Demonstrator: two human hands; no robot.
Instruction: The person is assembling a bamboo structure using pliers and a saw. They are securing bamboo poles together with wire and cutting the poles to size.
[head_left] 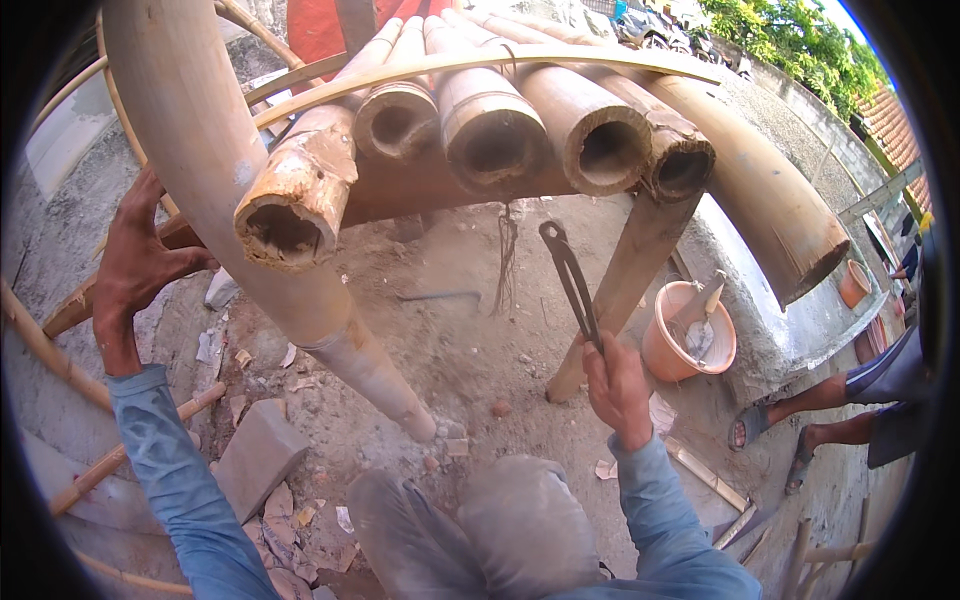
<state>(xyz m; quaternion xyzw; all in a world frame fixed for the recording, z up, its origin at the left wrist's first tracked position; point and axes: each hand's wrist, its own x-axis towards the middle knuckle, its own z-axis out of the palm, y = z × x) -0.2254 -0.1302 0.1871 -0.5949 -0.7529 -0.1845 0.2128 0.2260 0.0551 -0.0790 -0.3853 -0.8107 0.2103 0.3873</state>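
Ground (440, 350): dusty, grey-brown, gritty. Thin dark rod (440, 295), bent, flat just left of centre. Thick leaning post (205, 130), foot at 7 o'clock among small rubble; sunk or resting, can't tell. Second post (630, 280), foot between 4 and 5. Orange bucket (660, 350) upright, just past 3. Pale wood strip (705, 473) flat at 4. Grey block (258, 458), tilted, at 8; broken shards (285, 535) piled loosely at 7. Crossbeam (420, 190), reddish brown, raised, toward 12: carries bamboo poles (490, 115) side by side, hollow ends facing 6.
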